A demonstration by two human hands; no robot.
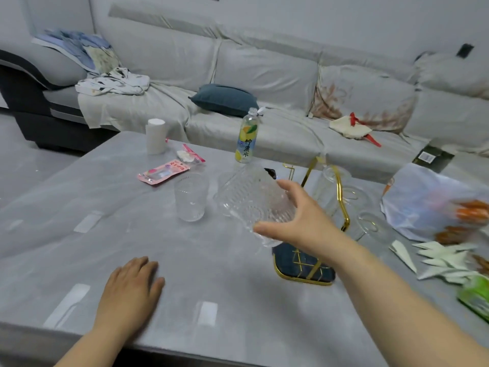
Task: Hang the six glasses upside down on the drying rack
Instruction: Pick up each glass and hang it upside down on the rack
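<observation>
My right hand (299,215) grips a clear ribbed glass (251,202), held tilted above the grey table (132,250) just left of the drying rack. The rack (341,197) has gold wire arms and a dark gold-rimmed base (288,263). Clear glasses hang on it: one (328,186) at the back, another (370,226) low on the right side. One more ribbed glass (191,197) stands upright on the table to the left. My left hand (132,284) rests flat on the table near the front edge, holding nothing.
A lemon drink bottle (247,136), a white paper roll (156,136) and pink packets (164,174) sit at the table's far side. A plastic bag with orange items (434,202), white paper pieces (444,260) and a green pack (476,298) crowd the right. A sofa lies behind.
</observation>
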